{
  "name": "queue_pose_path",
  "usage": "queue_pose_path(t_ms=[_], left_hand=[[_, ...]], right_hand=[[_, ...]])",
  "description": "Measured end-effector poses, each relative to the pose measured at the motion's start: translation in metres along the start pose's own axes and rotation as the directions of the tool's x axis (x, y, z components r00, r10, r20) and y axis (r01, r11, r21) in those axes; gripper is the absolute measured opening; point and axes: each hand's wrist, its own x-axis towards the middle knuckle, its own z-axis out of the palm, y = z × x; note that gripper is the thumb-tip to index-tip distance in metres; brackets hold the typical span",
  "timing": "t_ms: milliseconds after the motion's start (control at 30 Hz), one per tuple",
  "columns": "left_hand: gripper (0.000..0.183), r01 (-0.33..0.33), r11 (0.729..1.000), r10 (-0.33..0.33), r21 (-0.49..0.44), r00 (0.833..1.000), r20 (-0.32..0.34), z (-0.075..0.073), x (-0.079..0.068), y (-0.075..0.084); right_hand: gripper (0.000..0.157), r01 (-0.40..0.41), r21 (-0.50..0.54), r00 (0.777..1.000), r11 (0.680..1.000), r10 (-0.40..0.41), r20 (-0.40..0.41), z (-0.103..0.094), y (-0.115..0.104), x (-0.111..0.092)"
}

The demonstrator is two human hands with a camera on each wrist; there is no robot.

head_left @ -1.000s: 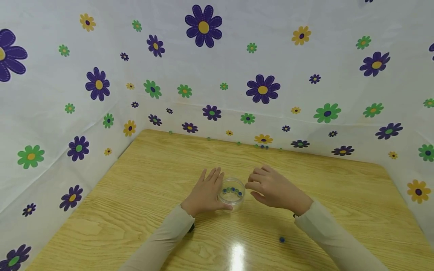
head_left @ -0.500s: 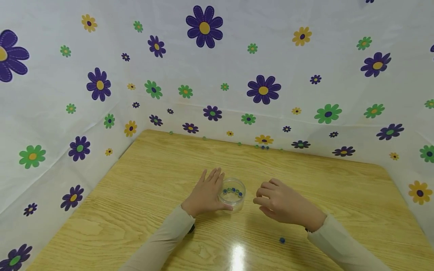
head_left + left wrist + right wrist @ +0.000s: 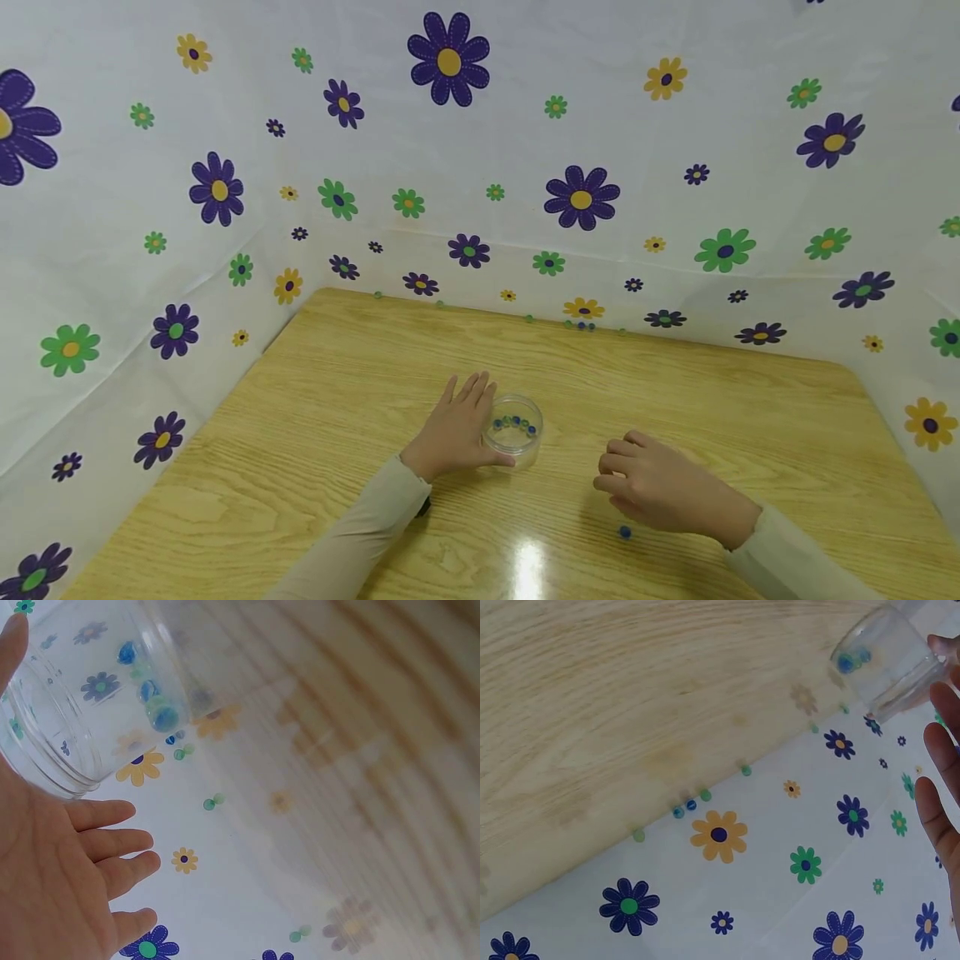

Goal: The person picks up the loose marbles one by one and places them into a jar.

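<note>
A clear round jar stands upright on the table with several blue and green glass marbles inside. My left hand rests against its left side, fingers straight and thumb reaching along the near side. In the left wrist view the jar lies between thumb and palm, the fingers stretched out below its rim. My right hand hovers to the right of the jar, fingers loosely bent and nothing seen in them. Just below its fingertips a single blue marble lies on the table.
Along the far table edge, several green marbles and two blue marbles lie against the white flowered sheet. That sheet walls in the back and sides of the wooden table.
My right hand has drawn away from the jar, toward me and to the right, near the loose blue marble. A green marble at the back edge has rolled left. My left hand stays put.
</note>
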Motion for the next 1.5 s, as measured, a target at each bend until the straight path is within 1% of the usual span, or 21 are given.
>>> queue_pose_path(t_ms=[133, 267, 433, 633, 767, 1233, 1500], left_hand=[[0.111, -0.002, 1.0, 0.002, -0.008, 1.0, -0.005, 0.0, 0.0, 0.0], [0.111, -0.005, 1.0, 0.005, 0.004, 1.0, -0.007, 0.001, -0.001, 0.0], [0.112, 0.0, 1.0, 0.0, 0.006, 1.0, -0.006, 0.002, 0.0, -0.001], [0.112, 0.004, 1.0, -0.004, -0.001, 1.0, -0.005, 0.003, 0.0, -0.001], [0.112, 0.003, 1.0, -0.003, 0.001, 1.0, -0.006, 0.002, -0.001, -0.001], [0.112, 0.003, 1.0, -0.003, 0.001, 1.0, -0.003, 0.003, 0.0, -0.001], [0.111, 0.0, 1.0, 0.0, 0.001, 1.0, -0.008, 0.0, -0.001, 0.0]], right_hand=[[0.032, 0.014, 0.024, 1.0, 1.0, -0.014, 0.017, 0.002, -0.004, -0.007], [0.033, 0.02, 0.037, 0.999, 0.999, -0.021, 0.047, 0.004, -0.007, -0.014], [0.031, 0.025, 0.06, 0.998, 0.998, -0.028, 0.056, 0.009, -0.011, -0.02], [0.027, 0.013, 0.097, 0.991, 0.995, -0.025, 0.133, 0.011, -0.014, -0.026], [0.026, 0.008, 0.088, 0.988, 0.996, -0.022, 0.153, 0.013, -0.015, -0.029], [0.026, -0.001, 0.064, 0.986, 0.998, -0.009, 0.165, 0.021, -0.017, -0.035], [0.027, -0.004, 0.058, 0.985, 0.998, -0.006, 0.173, 0.024, -0.017, -0.037]])
